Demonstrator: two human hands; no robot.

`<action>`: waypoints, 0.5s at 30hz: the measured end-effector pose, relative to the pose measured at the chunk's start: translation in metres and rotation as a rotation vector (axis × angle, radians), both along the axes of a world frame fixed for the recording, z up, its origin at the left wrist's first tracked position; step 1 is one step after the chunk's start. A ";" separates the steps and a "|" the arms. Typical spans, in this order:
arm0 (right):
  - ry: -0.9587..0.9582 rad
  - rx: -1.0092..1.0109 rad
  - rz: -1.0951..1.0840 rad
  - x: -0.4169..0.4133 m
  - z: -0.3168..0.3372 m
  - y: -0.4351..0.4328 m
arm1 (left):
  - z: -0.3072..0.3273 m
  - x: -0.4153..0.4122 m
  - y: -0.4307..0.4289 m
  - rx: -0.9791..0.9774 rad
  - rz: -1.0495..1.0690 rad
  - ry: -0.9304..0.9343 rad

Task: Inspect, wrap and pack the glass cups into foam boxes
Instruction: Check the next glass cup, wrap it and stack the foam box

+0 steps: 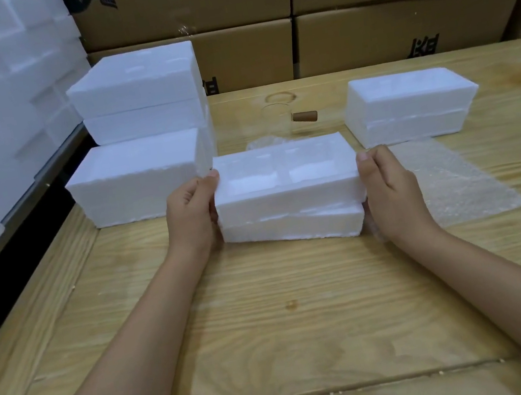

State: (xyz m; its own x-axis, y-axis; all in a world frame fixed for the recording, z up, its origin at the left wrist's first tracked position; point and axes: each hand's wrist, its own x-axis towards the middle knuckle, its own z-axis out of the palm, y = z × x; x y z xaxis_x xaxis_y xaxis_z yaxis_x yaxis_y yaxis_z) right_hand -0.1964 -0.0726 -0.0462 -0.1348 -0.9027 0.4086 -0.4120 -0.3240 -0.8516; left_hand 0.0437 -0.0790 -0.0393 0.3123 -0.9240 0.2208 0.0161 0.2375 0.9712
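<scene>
Closing foam box [288,192] at centre of desk [273,317]: fingers [210,175] of left hand [191,214] & right hand [389,188] curled round its ends, top half askew. Glass cup [280,120] behind, bare. Next, prob.: square halves, press shut.

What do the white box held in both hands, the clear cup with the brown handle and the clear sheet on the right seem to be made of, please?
White two-part box: expanded foam, matte, with grainy, crumbly edges.
Clear cup: apparently glass, transparent and glossy; its brown handle, possibly wood.
Clear sheet: thin plastic, probably bubble wrap, judging by its dimpled texture.
</scene>
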 end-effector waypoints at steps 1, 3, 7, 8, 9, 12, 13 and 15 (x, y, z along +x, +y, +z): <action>0.018 0.003 0.001 0.000 0.000 -0.002 | -0.001 -0.001 -0.003 0.027 0.010 0.003; 0.024 0.019 0.012 -0.001 0.002 -0.006 | 0.000 -0.003 -0.006 0.073 0.031 0.020; -0.044 0.075 0.118 -0.002 0.005 -0.009 | 0.002 -0.006 -0.005 0.023 0.014 -0.023; -0.063 0.072 0.137 -0.002 0.007 -0.007 | 0.003 -0.007 -0.003 -0.013 0.014 -0.045; -0.084 0.052 0.141 -0.002 0.009 -0.005 | 0.006 -0.007 -0.001 -0.055 0.018 -0.051; -0.187 -0.058 0.122 -0.002 0.020 0.004 | 0.019 -0.006 0.007 -0.177 -0.002 -0.018; -0.217 -0.107 0.133 -0.003 0.025 0.009 | 0.023 -0.005 0.009 -0.201 -0.018 -0.014; -0.216 -0.201 0.196 -0.007 0.031 0.019 | 0.030 0.000 0.013 -0.202 -0.068 -0.003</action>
